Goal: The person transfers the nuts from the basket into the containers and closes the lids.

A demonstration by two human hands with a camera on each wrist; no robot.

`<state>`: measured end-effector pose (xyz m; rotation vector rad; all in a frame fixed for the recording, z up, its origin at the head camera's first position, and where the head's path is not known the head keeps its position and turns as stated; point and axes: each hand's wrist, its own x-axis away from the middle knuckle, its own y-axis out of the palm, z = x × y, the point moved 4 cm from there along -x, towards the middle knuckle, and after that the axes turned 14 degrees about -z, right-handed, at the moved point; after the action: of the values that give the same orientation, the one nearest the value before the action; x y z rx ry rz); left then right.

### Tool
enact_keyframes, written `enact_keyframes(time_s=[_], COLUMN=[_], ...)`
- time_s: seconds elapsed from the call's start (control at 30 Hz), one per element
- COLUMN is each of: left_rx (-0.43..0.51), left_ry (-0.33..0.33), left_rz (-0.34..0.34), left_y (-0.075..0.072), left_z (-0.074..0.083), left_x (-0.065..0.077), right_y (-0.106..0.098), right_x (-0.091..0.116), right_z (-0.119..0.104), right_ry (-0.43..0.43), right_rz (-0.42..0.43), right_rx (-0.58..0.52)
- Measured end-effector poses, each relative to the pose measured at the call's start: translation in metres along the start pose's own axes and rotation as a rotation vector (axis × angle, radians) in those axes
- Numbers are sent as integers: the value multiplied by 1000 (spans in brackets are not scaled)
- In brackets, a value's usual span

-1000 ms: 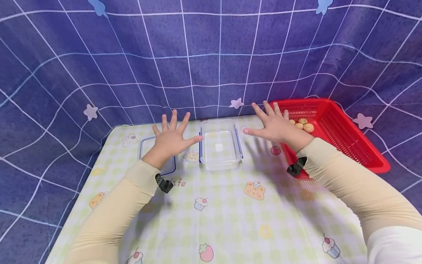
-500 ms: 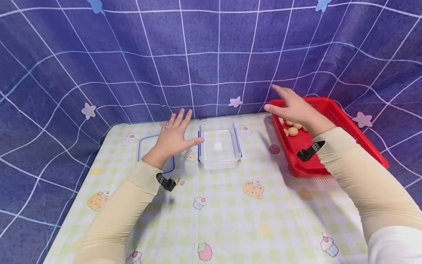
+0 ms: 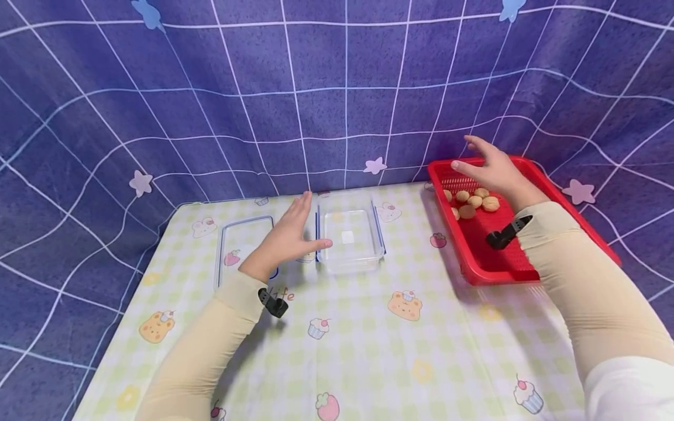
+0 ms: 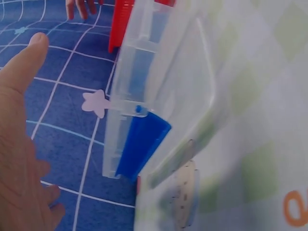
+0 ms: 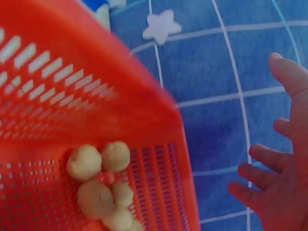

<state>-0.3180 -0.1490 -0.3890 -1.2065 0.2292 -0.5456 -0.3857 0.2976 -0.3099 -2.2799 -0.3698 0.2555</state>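
Basket (image 3: 481, 251) of walnuts (image 3: 475, 202) near right hand (image 3: 497, 172), thumb and fingers wide apart. Box (image 3: 350, 254) just beside left hand (image 3: 284, 237), thumb likewise wide; lid (image 3: 242, 242) left of box.

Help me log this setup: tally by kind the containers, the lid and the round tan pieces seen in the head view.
Red basket: 1
Clear box: 1
Blue-edged lid: 1
Round tan pieces: 7 visible
Total: 10 visible

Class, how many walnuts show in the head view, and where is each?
7 walnuts, all in the red basket: two beside its left wall, two toward the back, three in front of those. The rim or right hand may hide others.
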Motion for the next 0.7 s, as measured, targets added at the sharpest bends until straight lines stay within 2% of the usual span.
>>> enact_keyframes(time_s=[0.23, 0.43, 0.7], left_rx=[10, 62, 64], left_ry=[37, 48, 58], left_rz=[-14, -36, -58], left_y=[17, 29, 41], left_z=[-3, -2, -1], left_x=[-1, 0, -2], right_y=[-4, -5, -3], right_x=[2, 5, 9], right_z=[31, 56, 87], right_ry=[55, 97, 140], right_rz=[32, 71, 78], right_rx=[-140, -153, -213])
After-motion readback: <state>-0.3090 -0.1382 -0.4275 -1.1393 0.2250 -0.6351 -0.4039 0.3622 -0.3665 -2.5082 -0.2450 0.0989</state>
